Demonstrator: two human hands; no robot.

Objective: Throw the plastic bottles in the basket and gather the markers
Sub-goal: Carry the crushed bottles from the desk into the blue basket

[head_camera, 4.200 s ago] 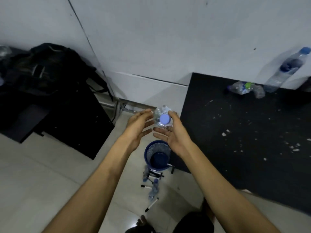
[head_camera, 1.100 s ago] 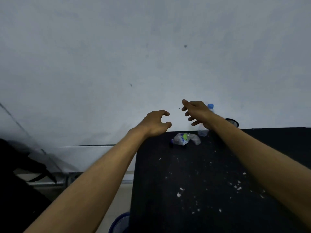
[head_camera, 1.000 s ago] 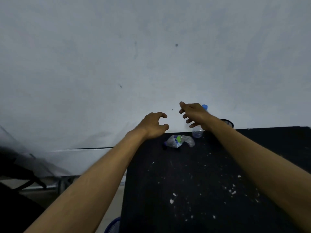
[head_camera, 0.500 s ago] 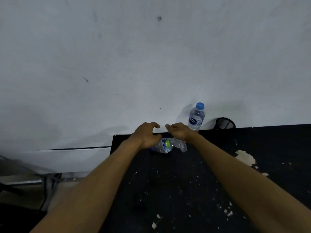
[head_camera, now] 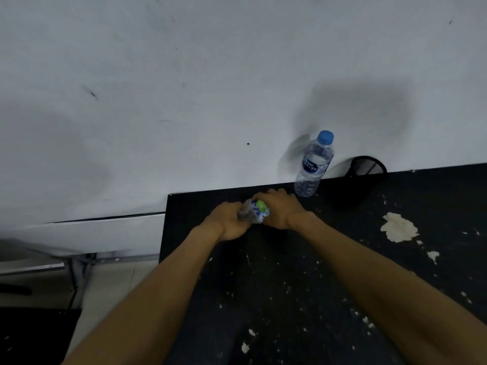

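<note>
A crumpled clear plastic bottle with a green and blue label sits between both hands near the far left corner of the black table. My left hand is closed around its left end and my right hand grips its right end. An upright water bottle with a blue cap stands against the wall just right of my right hand. The blue basket and the markers are out of view.
A black mesh cup leans against the white wall behind the table, right of the upright bottle. White flecks and a pale patch mark the tabletop. A metal frame and tiled floor lie left of the table.
Both hands have closed on the crumpled bottle and drawn it slightly toward me from the table's back edge. The view has shifted closer and left.
</note>
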